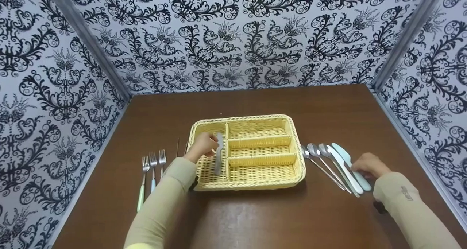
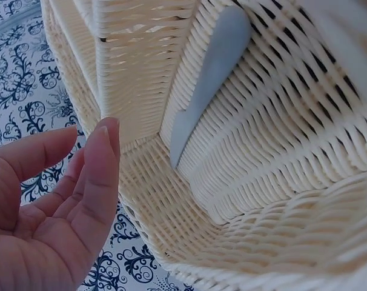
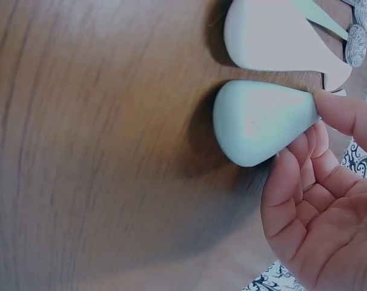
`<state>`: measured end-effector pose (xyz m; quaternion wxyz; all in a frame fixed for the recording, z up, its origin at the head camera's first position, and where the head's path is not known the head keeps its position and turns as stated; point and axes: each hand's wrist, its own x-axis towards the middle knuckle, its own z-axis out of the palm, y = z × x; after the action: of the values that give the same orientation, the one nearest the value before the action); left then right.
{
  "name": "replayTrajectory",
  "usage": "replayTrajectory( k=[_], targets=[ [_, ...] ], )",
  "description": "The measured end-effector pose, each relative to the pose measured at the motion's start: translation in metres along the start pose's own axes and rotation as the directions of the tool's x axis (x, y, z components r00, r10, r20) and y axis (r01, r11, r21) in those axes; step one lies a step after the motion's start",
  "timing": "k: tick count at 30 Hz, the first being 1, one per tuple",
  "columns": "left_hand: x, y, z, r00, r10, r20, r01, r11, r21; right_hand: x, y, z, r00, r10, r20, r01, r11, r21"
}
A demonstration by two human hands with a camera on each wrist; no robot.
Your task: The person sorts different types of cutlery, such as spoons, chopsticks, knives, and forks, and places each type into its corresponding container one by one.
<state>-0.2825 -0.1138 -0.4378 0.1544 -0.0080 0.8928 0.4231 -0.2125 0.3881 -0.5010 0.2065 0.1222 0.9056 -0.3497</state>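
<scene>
Our left hand (image 1: 203, 147) has a loose, empty grip over the basket (image 1: 255, 122) beside a knife (image 1: 219, 158). Our right hand (image 1: 366, 167) pinches a pale knife handle (image 3: 259, 121) on the worktop (image 1: 255, 212).

One wicker tray (image 1: 299, 168) with four compartments. Three forks (image 1: 152, 165) left of the tray. Three spoons (image 1: 321, 161) and two knives (image 1: 346, 161) right of it. One knife (image 1: 219, 158) in the tray's long left compartment. Two hands (image 1: 202, 145) in view. One table (image 1: 255, 212).
</scene>
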Motion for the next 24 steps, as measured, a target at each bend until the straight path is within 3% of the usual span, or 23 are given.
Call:
replayTrajectory(
  k=[13, 20, 24],
  targets=[
    [-0.003, 0.000, -0.001, 1.000, 0.006, -0.013, -0.007, 0.999, -0.033, 0.002, -0.007, -0.003, 0.999, -0.025, 0.027, 0.025, 1.000, -0.002],
    [-0.003, 0.013, 0.007, 0.999, 0.032, -0.015, -0.032, 0.999, -0.007, 0.005, -0.020, -0.013, 0.999, -0.036, 0.038, 0.031, 0.993, 0.112],
    [-0.004, 0.023, 0.013, 0.998, 0.068, -0.014, -0.068, 0.998, 0.005, 0.002, -0.030, -0.020, 0.991, -0.116, 0.060, 0.097, 0.961, 0.259]
  ],
)
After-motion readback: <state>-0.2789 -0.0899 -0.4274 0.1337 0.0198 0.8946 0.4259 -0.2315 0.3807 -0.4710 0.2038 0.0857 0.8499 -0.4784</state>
